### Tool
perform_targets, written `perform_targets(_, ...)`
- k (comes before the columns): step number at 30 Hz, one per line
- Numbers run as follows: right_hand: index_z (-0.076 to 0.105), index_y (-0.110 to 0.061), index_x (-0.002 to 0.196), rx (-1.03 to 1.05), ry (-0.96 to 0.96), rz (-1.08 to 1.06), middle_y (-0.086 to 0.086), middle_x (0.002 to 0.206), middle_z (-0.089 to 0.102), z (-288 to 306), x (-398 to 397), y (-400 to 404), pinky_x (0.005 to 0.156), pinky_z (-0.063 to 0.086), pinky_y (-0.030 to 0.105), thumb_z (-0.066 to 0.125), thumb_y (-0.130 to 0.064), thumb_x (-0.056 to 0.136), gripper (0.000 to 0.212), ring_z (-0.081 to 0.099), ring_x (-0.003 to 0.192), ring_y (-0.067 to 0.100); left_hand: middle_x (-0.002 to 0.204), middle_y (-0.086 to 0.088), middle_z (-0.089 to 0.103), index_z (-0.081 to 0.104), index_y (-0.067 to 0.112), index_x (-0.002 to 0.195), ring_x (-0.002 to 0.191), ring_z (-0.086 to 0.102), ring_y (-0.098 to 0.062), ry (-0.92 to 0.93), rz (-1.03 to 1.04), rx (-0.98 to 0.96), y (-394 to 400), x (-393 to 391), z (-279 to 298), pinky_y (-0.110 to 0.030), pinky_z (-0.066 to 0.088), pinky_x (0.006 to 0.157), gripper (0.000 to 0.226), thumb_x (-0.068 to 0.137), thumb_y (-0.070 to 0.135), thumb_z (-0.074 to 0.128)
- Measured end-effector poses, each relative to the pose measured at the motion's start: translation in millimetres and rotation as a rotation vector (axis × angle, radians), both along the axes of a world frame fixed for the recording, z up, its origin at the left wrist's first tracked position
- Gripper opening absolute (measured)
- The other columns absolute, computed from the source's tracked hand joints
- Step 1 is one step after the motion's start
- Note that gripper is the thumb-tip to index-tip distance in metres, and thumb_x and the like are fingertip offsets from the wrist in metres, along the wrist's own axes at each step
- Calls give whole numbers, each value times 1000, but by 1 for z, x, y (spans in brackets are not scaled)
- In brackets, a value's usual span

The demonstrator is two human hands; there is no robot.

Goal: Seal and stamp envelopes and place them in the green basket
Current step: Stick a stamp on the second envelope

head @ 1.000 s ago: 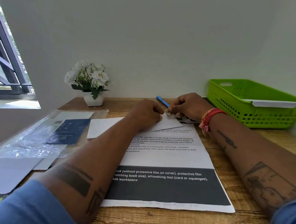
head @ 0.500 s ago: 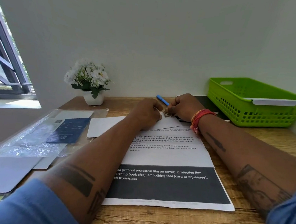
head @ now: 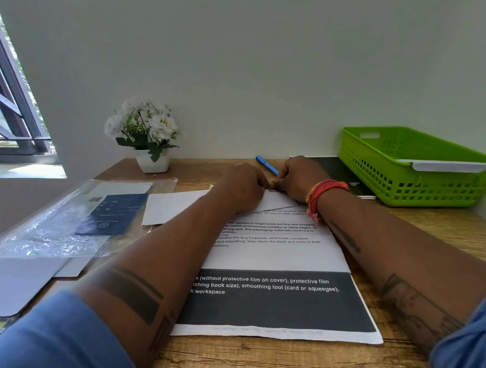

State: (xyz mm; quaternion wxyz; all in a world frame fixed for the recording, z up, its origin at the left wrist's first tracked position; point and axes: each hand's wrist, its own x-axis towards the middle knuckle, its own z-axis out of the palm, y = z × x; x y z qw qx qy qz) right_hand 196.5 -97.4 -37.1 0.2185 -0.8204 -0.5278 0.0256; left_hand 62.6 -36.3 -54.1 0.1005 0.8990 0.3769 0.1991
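Your right hand (head: 297,177) has slid left from a second ago and now sits knuckle to knuckle with your left hand (head: 243,188) at the centre of the frame, over the far edge of the envelope (head: 174,207). Both sets of fingers are curled and seem to pinch something small at that edge; what it is, you cannot tell from here. The envelope has stayed flat on the tabletop (head: 448,235), atop the printed sheet (head: 274,255). That suggests sealing or stamping is under way. The basket (head: 408,184) waits at right, one envelope resting on its rim.
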Motion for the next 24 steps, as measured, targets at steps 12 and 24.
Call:
perform_targets(12, 73, -14, 102, -80, 142, 105, 4, 102, 65, 10, 14, -12, 72, 40, 25, 75, -37, 87, 27, 57, 86, 16, 125, -7, 68, 71, 17, 121, 120, 57, -26, 209, 9, 179, -9, 6, 4, -33, 43, 100, 34, 96, 11, 48)
perform_targets(24, 62, -4, 116, -101, -106, -108, 12, 111, 67, 3, 0, 8, 68, 39, 28, 66, -39, 93, 42, 55, 85, 24, 125, -5, 68, 70, 18, 121, 120, 57, -26, 237, -4, 242, -4, 6, 0, -34, 44, 101, 34, 98, 11, 47)
